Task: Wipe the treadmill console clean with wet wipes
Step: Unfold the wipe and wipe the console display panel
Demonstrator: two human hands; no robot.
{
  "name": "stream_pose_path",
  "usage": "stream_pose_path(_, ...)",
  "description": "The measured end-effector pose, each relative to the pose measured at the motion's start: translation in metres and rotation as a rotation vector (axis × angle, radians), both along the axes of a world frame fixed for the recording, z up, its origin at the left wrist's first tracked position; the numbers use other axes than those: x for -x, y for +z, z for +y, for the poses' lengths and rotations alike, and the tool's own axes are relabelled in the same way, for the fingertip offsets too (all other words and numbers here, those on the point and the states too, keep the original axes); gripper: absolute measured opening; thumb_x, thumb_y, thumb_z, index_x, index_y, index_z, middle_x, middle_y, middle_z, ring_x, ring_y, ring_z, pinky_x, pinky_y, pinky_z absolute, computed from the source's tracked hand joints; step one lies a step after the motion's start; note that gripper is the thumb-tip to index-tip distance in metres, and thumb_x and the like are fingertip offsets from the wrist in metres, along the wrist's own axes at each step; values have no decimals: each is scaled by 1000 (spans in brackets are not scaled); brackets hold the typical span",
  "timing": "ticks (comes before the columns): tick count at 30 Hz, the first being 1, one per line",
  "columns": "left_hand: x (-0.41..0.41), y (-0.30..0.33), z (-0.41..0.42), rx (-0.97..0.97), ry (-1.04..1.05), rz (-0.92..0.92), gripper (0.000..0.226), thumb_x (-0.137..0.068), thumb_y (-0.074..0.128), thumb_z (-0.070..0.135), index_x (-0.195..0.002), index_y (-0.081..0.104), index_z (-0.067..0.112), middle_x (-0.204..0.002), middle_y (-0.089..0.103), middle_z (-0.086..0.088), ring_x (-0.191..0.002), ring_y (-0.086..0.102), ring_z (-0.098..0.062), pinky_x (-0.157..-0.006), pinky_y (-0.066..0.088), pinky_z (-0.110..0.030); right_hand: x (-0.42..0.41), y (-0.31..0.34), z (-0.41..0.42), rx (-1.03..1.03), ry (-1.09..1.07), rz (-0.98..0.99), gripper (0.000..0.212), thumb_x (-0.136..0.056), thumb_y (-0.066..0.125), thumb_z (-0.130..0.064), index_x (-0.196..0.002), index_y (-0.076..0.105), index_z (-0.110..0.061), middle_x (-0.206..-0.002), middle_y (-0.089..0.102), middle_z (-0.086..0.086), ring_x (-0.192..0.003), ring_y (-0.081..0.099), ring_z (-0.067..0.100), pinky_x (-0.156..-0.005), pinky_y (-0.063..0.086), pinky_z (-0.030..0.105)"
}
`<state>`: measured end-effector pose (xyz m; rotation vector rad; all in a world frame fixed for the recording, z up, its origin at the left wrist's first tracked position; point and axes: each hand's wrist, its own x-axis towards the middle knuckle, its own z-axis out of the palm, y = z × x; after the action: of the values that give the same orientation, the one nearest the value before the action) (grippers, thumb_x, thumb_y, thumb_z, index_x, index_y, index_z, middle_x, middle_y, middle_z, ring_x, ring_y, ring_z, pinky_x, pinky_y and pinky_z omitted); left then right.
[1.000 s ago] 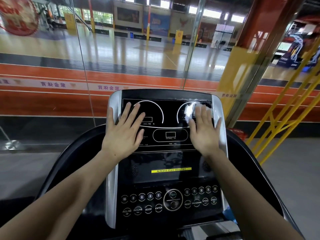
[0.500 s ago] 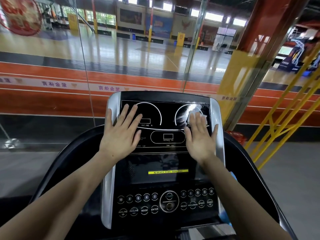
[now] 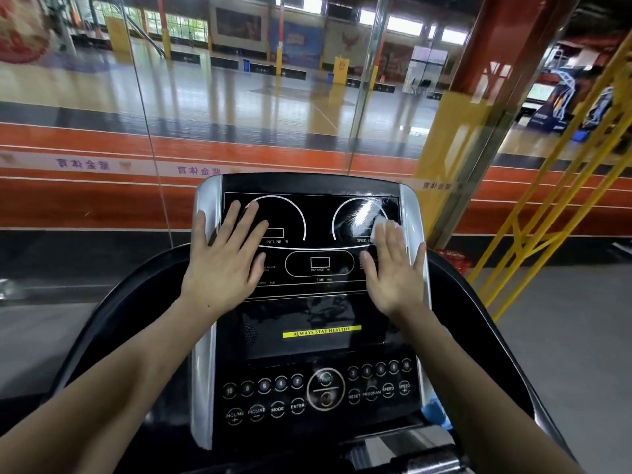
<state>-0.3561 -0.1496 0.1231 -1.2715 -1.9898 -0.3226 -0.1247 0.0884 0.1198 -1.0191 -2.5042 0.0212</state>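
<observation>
Console [image 3: 307, 302] stands before the person, wiping underway: right hand [image 3: 393, 268], fingers flat, presses a wet wipe [image 3: 379, 229] on the speed dial; left hand [image 3: 225, 258] rests spread. Next, probably sweep leftward.

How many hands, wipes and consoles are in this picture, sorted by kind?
Hands: 2, the left hand flat on the console, the right hand pressing the wipe
Wipes: 1, the white wipe under the right fingers
Consoles: 1, the black console
Total: 4
</observation>
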Motion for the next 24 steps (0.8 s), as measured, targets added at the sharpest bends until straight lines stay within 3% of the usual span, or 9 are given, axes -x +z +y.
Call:
stream_pose_path(6, -2, 4, 0, 10, 15, -22, 59, -108, 31, 44, -160, 41, 16, -176, 19, -7, -163, 15, -29, -124, 12, -71, -37, -58, -36, 10, -37, 6, 70, -106, 9, -57, -168, -3, -27, -177, -2, -3, -161, -14, 10, -130, -4, 58)
stream_pose_path(9, -2, 6, 1, 31, 33, -30, 60, -108, 29, 45, -161, 39, 17, -176, 18, -7, -163, 14, -29, -125, 10, -70, -22, -58, -51, 55, -85, 37, 69, -107, 9, -59, -168, -4, -29, -177, 0, 0, -163, -7, 19, -130, -8, 58)
stream_pose_path(11, -3, 5, 1, 43, 42, -38, 61, -108, 28, 45, -161, 39, 18, -176, 18, -7, -163, 14, -29, -125, 11, -70, -1, -56, -76, 2, 0, 18, 68, -108, 12, -58, -168, -1, -29, -177, 4, 0, -163, -4, 23, -129, -10, 58)
stream_pose_path(15, -2, 4, -1, 45, 26, -46, 61, -107, 27, 45, -160, 39, 17, -176, 18, -7, -163, 15, -30, -125, 11, -69, 8, -56, -96, -80, 183, -85, 64, -109, 10, -57, -168, -2, -34, -176, -2, -8, -163, -9, 16, -128, -11, 59)
stream_pose_path(18, -2, 5, -1, 30, 19, -47, 60, -107, 30, 44, -159, 41, 16, -176, 20, -7, -163, 17, -30, -125, 12, -69, -27, -54, -59, -53, 65, -46, 62, -109, 8, -57, -167, -2, -38, -176, 3, -11, -162, -5, 11, -128, 1, 63)
stream_pose_path(21, -3, 5, -1, 29, 20, -50, 60, -107, 29, 44, -159, 40, 17, -176, 20, -7, -163, 16, -30, -126, 10, -70, -41, -51, -45, 30, -88, 2, 65, -106, 4, -57, -167, -5, -38, -177, 4, -10, -162, -5, 11, -129, -7, 60)
stream_pose_path(24, -3, 5, -1, 35, 18, -45, 60, -107, 29, 43, -159, 41, 16, -176, 19, -7, -163, 16, -29, -125, 9, -70, -6, -48, -85, 23, 7, -10, 64, -107, 6, -56, -167, -3, -36, -176, 6, -8, -163, -6, 20, -127, -11, 61)
